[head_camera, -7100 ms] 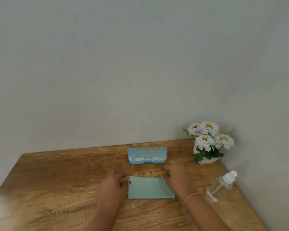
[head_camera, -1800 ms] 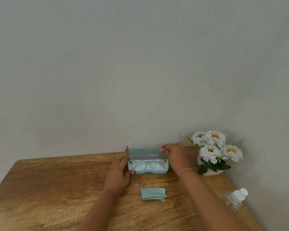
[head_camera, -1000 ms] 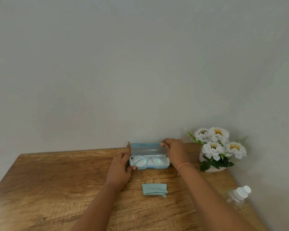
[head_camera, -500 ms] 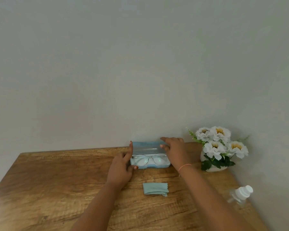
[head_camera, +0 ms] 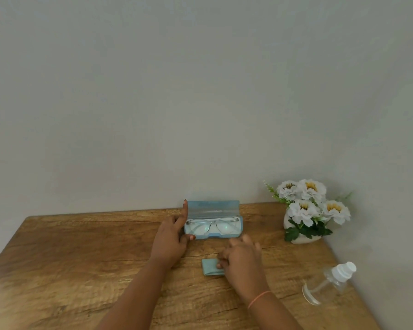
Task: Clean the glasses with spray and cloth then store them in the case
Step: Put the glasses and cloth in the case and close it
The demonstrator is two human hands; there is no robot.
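Wooden table (head_camera: 57,270) with a strong grain, set against a plain grey wall (head_camera: 200,91), viewed from the head camera. At the back edge, near centre: light-blue case (head_camera: 237,231), standing open, lid (head_camera: 212,206) raised upright toward the wall. Inside the lower half: glasses (head_camera: 210,226), clear-framed, lenses facing forward, resting level along the case's length. At the case's left end: left hand (head_camera: 171,241), index finger (head_camera: 185,210) straight and laid up along the lid's left edge, thumb (head_camera: 190,237) touching the front lower corner, remaining fingers relaxed (a bracing contact, not a wrap). In front of the case and apart from it: folded teal cloth (head_camera: 209,270), flat on the wood. Over the cloth's right part: right hand (head_camera: 242,258), motion-blurred, fingers bent, thumb side low at the cloth; cannot tell whether pinching the cloth or only touching it. Thin orange band (head_camera: 258,298) around the right wrist. Both forearms bare, entering from the bottom edge. Far right, near the table's edge: clear bottle (head_camera: 327,285) with white spray cap, lying on its side, cap pointing up and to the right, well apart from both hands. Back right corner: white pot (head_camera: 301,239) of white flowers (head_camera: 305,206) with green leaves, close to the wall, beside the case but not touching it.
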